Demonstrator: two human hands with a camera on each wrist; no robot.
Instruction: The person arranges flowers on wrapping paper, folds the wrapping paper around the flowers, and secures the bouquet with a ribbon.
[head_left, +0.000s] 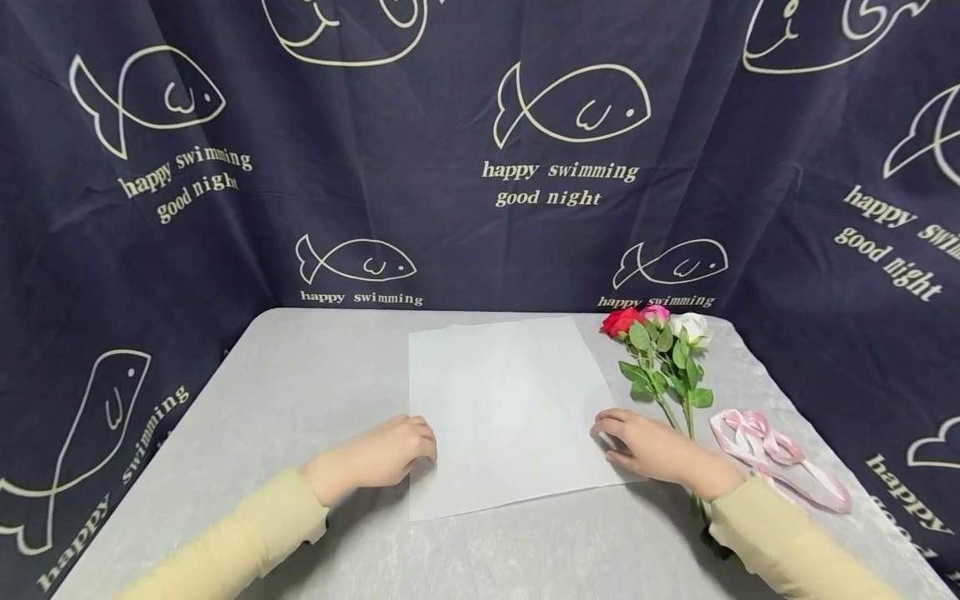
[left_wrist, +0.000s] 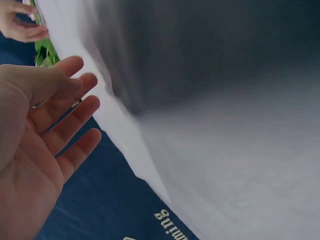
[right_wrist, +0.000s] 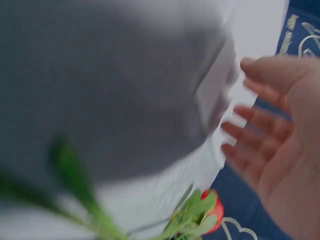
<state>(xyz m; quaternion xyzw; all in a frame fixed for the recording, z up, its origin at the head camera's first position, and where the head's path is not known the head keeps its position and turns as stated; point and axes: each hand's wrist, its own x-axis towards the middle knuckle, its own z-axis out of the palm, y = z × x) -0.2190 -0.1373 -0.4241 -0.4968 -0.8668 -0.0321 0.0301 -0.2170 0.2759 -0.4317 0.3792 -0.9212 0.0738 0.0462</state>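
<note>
A thin, pale white sheet of wrapping paper (head_left: 513, 400) lies flat on the table. My left hand (head_left: 397, 450) is at the sheet's left edge, palm down, its fingertips overlapping the paper in the head view. At the opposite edge, my right hand (head_left: 648, 444) has its fingertips close to the paper's lower right side. In the left wrist view, the left hand (left_wrist: 55, 120) has separated, gently bent fingers with nothing between them. The right hand (right_wrist: 272, 120) likewise shows spread, relaxed fingers in the right wrist view, holding nothing.
Long-stemmed roses lie right of the paper: one red (head_left: 621, 322), one pink (head_left: 655, 314), one white (head_left: 692, 327). The right forearm crosses over their stems. A loosely looped pink ribbon (head_left: 813, 492) lies farther right. Dark blue fish-print curtains (head_left: 450, 208) surround the grey table (head_left: 322, 367).
</note>
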